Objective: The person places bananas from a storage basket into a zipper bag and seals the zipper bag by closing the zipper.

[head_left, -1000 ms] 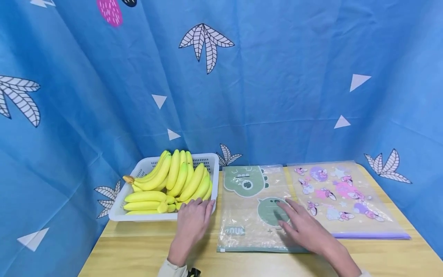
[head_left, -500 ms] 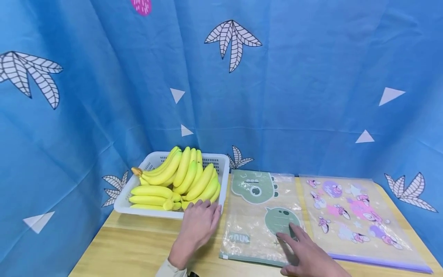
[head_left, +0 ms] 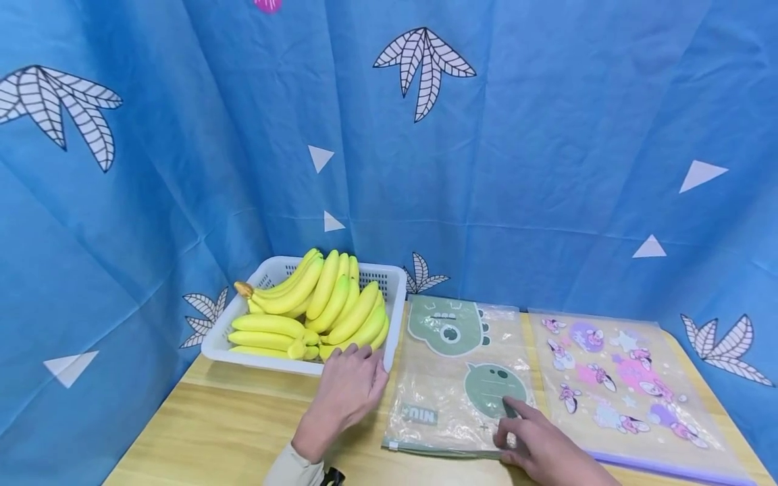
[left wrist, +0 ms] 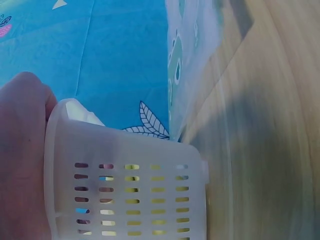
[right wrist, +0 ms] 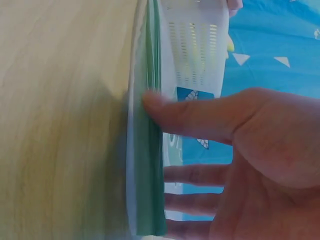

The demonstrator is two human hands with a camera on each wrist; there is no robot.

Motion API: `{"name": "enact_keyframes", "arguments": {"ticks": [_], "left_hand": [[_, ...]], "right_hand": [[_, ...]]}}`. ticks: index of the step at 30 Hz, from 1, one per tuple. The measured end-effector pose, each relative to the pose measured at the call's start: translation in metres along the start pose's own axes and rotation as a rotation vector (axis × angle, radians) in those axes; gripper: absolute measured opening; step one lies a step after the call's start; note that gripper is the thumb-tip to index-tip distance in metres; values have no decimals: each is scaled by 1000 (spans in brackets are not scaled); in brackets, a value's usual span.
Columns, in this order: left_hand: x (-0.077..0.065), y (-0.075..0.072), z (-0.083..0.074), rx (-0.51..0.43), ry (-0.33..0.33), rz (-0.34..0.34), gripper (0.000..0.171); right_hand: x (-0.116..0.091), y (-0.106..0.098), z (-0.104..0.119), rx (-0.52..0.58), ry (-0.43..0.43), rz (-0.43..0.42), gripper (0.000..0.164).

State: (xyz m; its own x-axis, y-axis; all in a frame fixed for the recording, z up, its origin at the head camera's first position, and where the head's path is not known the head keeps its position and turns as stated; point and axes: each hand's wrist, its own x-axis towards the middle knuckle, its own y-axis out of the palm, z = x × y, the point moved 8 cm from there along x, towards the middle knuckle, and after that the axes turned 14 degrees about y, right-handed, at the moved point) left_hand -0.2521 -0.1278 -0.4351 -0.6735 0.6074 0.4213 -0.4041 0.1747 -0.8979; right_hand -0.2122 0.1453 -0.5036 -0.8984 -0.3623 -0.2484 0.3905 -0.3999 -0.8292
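Note:
My left hand (head_left: 351, 385) holds the near right corner of a white plastic basket (head_left: 398, 317), its fingers bent over the rim. Bunches of yellow bananas (head_left: 331, 297) fill the basket. My right hand (head_left: 537, 442) is at the near edge of a clear zip bag (head_left: 437, 378) with green dinosaur prints. In the right wrist view, my thumb touches the green zip edge (right wrist: 150, 170), where several layers lie stacked. The other fingers are on the printed side, and the index fingertip is hidden there. In the head view, the index finger bends toward the thumb.
Right of the green bag lies another clear zip bag (head_left: 614, 385) with pink and purple prints and a purple zip. Both bags and the basket are on a wooden table (head_left: 243, 432). A blue patterned curtain (head_left: 535, 135) hangs behind and at the sides.
My right hand has drawn back from the dinosaur print to the bag's near zip edge, and its fingers have bent in. The left hand has stayed on the basket rim. The head view has shifted.

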Motion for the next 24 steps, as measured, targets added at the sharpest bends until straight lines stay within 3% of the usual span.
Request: {"name": "enact_keyframes", "arguments": {"ticks": [3, 10, 15, 20, 24], "left_hand": [[-2, 1, 1, -4, -3, 22, 34], [-4, 8, 2, 9, -6, 110, 43], [-2, 8, 1, 42, -2, 106, 44], [-1, 7, 2, 42, -15, 103, 42], [-1, 7, 4, 36, -26, 104, 40]], "right_hand": [[0, -1, 3, -3, -39, 1, 20], [-3, -9, 3, 3, -99, -85, 26], [-12, -20, 6, 82, -155, -125, 15], [-15, -29, -4, 222, -30, -55, 9], [-17, -36, -6, 244, 38, -50, 13]]}}
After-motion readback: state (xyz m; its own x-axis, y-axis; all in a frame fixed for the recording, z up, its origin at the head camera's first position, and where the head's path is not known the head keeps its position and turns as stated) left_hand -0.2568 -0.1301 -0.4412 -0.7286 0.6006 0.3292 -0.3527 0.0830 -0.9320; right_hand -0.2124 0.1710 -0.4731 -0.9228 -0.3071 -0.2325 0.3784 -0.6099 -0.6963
